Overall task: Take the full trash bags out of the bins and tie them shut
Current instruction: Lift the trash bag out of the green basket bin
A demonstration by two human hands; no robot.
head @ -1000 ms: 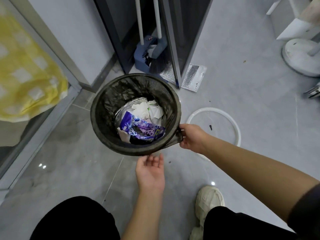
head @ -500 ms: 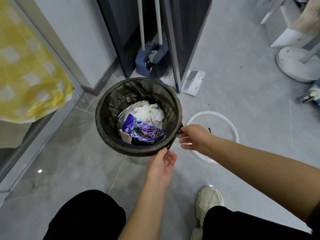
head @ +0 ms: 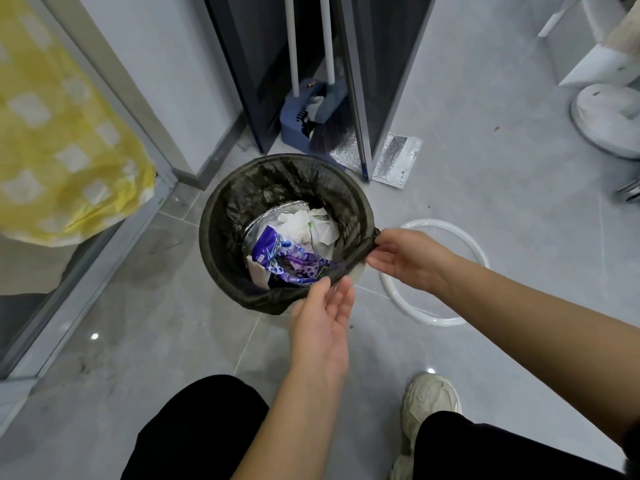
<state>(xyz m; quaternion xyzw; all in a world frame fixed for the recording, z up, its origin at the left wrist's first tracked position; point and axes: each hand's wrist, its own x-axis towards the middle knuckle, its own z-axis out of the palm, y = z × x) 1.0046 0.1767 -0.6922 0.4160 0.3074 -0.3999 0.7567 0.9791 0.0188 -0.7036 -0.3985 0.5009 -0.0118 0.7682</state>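
The grey tile floor [head: 485, 168] is shiny, and the person crouches on it with one pale shoe [head: 429, 403] on the near side of the bin [head: 358, 271].

The left hand [head: 322, 323] is at the near side of the bin. It is flat and open, palm up, and holds nothing. Its fingertips [head: 329, 285] are right at the edge of the black bag [head: 263, 188]. The right hand [head: 408, 261] is at the right side of the bin and pinches the bag's edge there.

The bag is not out yet. It sits in the bin, folded over the rim, with a purple wrapper [head: 277, 251] and white paper [head: 304, 223] inside.

I think the job now is to peel the bag off the rim. The left hand should slide under the fold and grab it. Then both hands should lift slowly and evenly, so the thin bag does not rip or spill.

A white ring [head: 431, 321] lies right of the bin. A broom [head: 325, 133] stands past it.
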